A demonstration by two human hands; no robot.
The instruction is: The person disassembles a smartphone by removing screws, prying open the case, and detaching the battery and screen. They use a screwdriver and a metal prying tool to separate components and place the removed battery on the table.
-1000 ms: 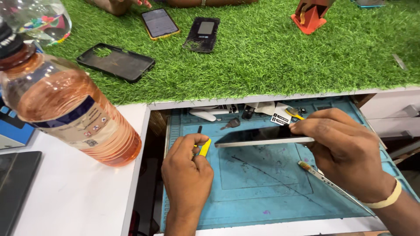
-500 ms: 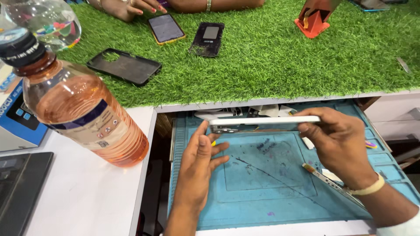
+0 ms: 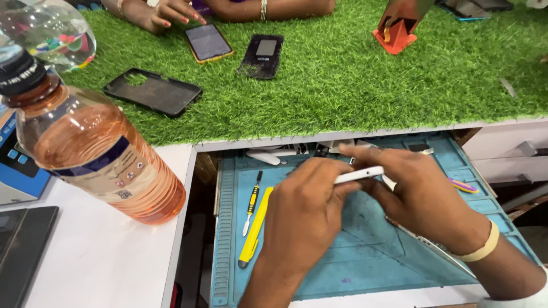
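Left hand (image 3: 305, 214): grip clenched on the near-left end of a thin white phone (image 3: 359, 174), fingers curled over its edge.
Right hand (image 3: 419, 197): grip grasping the same phone from the right and far side, pale band at the wrist.
Phone: held edge-on between both hands, just above the blue work mat (image 3: 354, 268), near its far middle.
Yellow tool (image 3: 255, 228): lay on the mat, just left of the left hand.
Small black-and-yellow screwdriver (image 3: 252, 204): lay beside the yellow tool, on its left.
Long metal tool (image 3: 428, 244): lay on the mat, partly hidden under the right wrist.
Bottle of orange liquid (image 3: 97, 154): stood on the white counter (image 3: 103, 262), left of the mat.
Green turf (image 3: 342, 85): far side, carrying a black phone case (image 3: 153, 91), two phones (image 3: 208, 41) and an orange stand (image 3: 395, 39).
Other people's hands (image 3: 171, 11): at the far edge, near the phones.
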